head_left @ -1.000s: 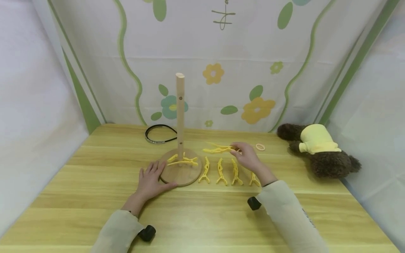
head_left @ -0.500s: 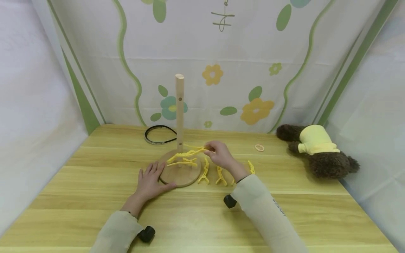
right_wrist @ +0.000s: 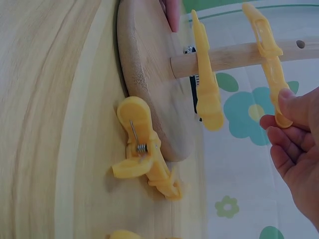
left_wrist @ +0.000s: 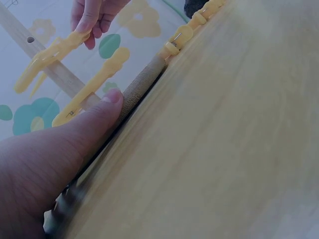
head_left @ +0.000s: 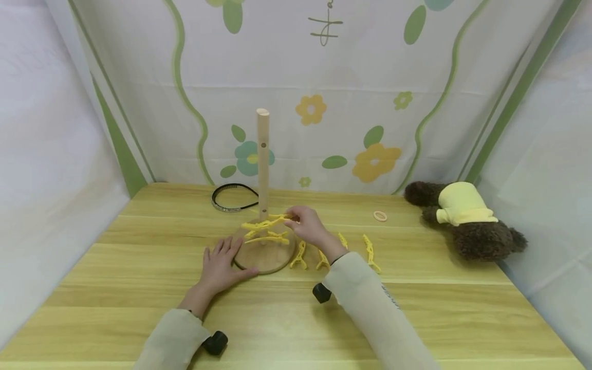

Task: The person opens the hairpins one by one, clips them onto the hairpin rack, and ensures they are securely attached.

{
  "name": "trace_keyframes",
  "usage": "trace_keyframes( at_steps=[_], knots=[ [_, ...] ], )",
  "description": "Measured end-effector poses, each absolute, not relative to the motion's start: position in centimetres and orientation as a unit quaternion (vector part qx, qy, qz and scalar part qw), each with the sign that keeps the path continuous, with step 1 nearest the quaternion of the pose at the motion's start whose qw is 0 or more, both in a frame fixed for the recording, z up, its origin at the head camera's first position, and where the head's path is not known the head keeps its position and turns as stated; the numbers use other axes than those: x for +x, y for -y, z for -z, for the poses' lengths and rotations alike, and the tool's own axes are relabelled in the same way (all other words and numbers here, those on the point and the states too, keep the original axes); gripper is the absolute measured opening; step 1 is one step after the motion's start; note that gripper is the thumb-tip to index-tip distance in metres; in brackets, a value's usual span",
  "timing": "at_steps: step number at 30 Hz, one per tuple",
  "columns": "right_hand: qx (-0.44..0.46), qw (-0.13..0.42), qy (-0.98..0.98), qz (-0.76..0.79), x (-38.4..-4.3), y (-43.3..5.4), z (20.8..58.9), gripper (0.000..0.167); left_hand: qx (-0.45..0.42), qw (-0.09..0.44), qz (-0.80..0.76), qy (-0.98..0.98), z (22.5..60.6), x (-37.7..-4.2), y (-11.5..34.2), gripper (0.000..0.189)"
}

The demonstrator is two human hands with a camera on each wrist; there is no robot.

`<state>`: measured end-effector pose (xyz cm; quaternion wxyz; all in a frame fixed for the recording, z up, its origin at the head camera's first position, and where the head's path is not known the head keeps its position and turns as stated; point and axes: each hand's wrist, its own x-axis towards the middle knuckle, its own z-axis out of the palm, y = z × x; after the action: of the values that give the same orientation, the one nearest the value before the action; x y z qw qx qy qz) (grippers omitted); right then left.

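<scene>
A wooden post (head_left: 262, 174) stands upright on a round base (head_left: 263, 262). My left hand (head_left: 219, 268) rests against the left edge of this base, fingers spread, with the thumb along its front rim. At the lower part of the post, my right hand (head_left: 306, 226) pinches the handle end of a yellow alligator hair clip (right_wrist: 273, 69), whose two arms straddle the post. Below it, a second yellow hair clip (right_wrist: 208, 94) sits across the post, just above the base. To the right of the base, several more yellow hair clips (head_left: 370, 252) lie in a row, partly hidden by my right arm.
Behind the post lies a black toothed headband (head_left: 226, 208). A small pale ring (head_left: 380, 216) lies at the back right. Near the right table edge is a brown plush toy (head_left: 467, 205) in a yellow shirt. A floral cloth (head_left: 287, 61) hangs behind the table.
My right hand has moved left with the hair clip, from above the row to the post, and the clip's arms now straddle it. The left hand has stayed in place.
</scene>
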<state>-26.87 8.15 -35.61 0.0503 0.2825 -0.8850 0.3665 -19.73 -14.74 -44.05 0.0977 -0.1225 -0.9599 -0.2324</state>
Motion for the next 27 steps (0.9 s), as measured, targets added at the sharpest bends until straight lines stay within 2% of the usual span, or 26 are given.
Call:
trace_keyframes(
  at_steps=[13,20,27],
  knots=[
    [0.272,0.019,0.891,-0.363,-27.23,-7.82,35.23,0.027,-0.127,0.103,0.231,0.959,44.09,-19.89,14.66,0.094],
    [0.274,0.021,0.891,-0.360,-27.30,-7.86,35.23,0.029,-0.125,0.102,0.226,0.961,44.05,-19.84,14.59,0.095],
    [0.277,0.021,0.890,-0.362,-27.08,-8.44,34.97,0.039,-0.121,0.102,0.226,0.961,44.36,-19.98,14.66,0.096]
  ],
)
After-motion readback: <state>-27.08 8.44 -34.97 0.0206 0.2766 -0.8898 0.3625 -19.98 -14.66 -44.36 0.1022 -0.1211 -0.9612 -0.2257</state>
